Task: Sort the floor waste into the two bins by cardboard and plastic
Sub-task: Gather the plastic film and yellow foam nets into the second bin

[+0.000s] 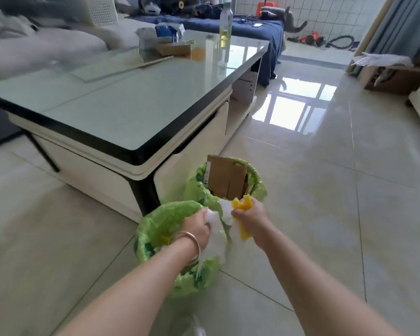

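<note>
Holding crumpled plastic, the left hand point(196, 226) squeezes a white bag point(216, 241) and the right hand point(249, 220) squeezes a yellow bag point(243, 207). Both bags hang long-ways down, above the near bin point(155, 229). Beyond the hands, cardboard point(226, 178) already stands upright in the far bin point(257, 183). The floor nearby looks clean, so sorting seems almost done.

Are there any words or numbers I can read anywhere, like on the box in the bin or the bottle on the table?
No text can be read.
Cardboard in the far bin: small dark marks near its left edge, too small to read.
Bottle on the table: label too blurred.
Blue-and-white pack: print blurred.
</note>
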